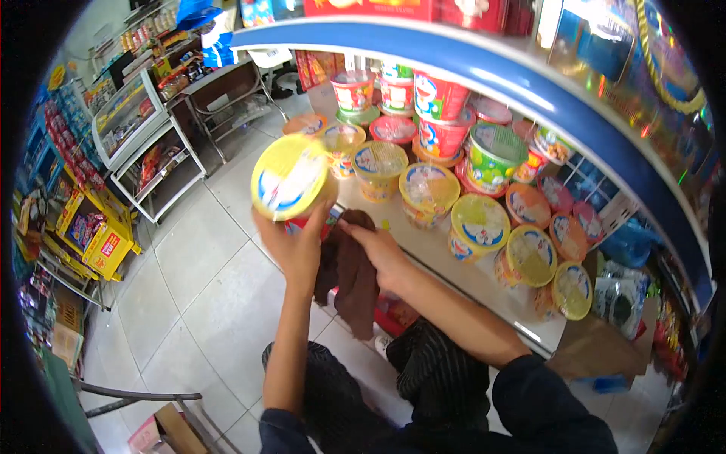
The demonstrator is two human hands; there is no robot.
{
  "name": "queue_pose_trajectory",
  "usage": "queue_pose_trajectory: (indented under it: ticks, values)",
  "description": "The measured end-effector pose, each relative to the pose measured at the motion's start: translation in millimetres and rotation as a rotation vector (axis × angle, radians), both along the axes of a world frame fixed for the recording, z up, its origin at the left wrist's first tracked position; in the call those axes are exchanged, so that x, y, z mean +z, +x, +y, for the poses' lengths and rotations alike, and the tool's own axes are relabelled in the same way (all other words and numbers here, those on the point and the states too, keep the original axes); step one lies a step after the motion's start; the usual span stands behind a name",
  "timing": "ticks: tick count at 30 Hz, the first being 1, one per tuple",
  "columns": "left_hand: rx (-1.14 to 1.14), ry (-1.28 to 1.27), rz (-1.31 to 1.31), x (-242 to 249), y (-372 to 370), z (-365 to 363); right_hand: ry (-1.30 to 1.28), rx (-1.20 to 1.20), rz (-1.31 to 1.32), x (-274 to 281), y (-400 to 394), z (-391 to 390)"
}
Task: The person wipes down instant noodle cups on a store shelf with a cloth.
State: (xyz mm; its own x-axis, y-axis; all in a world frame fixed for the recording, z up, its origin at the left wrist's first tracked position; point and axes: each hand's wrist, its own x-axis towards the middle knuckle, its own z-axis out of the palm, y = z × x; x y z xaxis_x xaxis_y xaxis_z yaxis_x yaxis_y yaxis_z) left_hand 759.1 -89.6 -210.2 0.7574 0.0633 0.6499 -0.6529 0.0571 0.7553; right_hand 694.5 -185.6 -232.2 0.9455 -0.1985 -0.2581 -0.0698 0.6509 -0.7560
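My left hand (pixel 293 248) is wrapped round a yellow-lidded snack cup (pixel 293 175), raised at the near left of the shelf with its lid facing up. A bit of red shows under the lid, between my hands. A dark brown cloth (pixel 355 276) hangs from my right hand (pixel 382 253), whose fingers are closed on it close beside the cup. Just beyond my hands, a front row of similar cups (pixel 429 193) with yellow lids stands along the shelf (pixel 423 246).
Behind the front row are stacked red cups (pixel 441 102) and green cups (pixel 495 155). A blue curved shelf edge (pixel 484 57) arches overhead. On the left are a glass display case (pixel 130 121) and a yellow snack box (pixel 94 231). An open cardboard box (pixel 178 431) sits at lower left.
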Motion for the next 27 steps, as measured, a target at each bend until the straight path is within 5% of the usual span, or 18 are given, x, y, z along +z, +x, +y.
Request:
queue_pose_trajectory:
  ticks: [5, 6, 16, 19, 20, 21, 22, 24, 27]
  values:
    - [-0.262, 0.246, 0.090, 44, 67, -93, -0.548, 0.072, -0.025, -9, 2, 1]
    - [-0.180, 0.327, 0.074, 46, 72, -110, -0.736, 0.066, -0.018, -18, 5, -1]
    - [0.078, 0.479, 0.020, 29, 103, -181, -1.135, 0.064, -0.293, -51, 21, -1]
    - [0.191, 0.151, -0.324, 65, 45, -168, -1.064, -0.193, -0.664, -57, 22, -2]
    - [0.274, 0.114, -0.413, 70, 26, -160, -0.922, 0.075, -0.513, -49, 16, -9]
    - [0.085, 0.017, -0.442, 76, 8, -159, -0.802, 0.305, -0.322, -40, 8, -15]
    - [0.315, 0.143, -0.581, 80, -4, -166, -0.719, 0.326, -0.294, -38, 11, -19]
    - [0.053, 0.374, -0.538, 98, -13, -172, -0.592, 0.318, -0.281, -30, 9, -23]
    - [-0.055, 0.356, -0.252, 90, 39, -191, -0.896, 0.119, -0.372, -24, 7, -28]
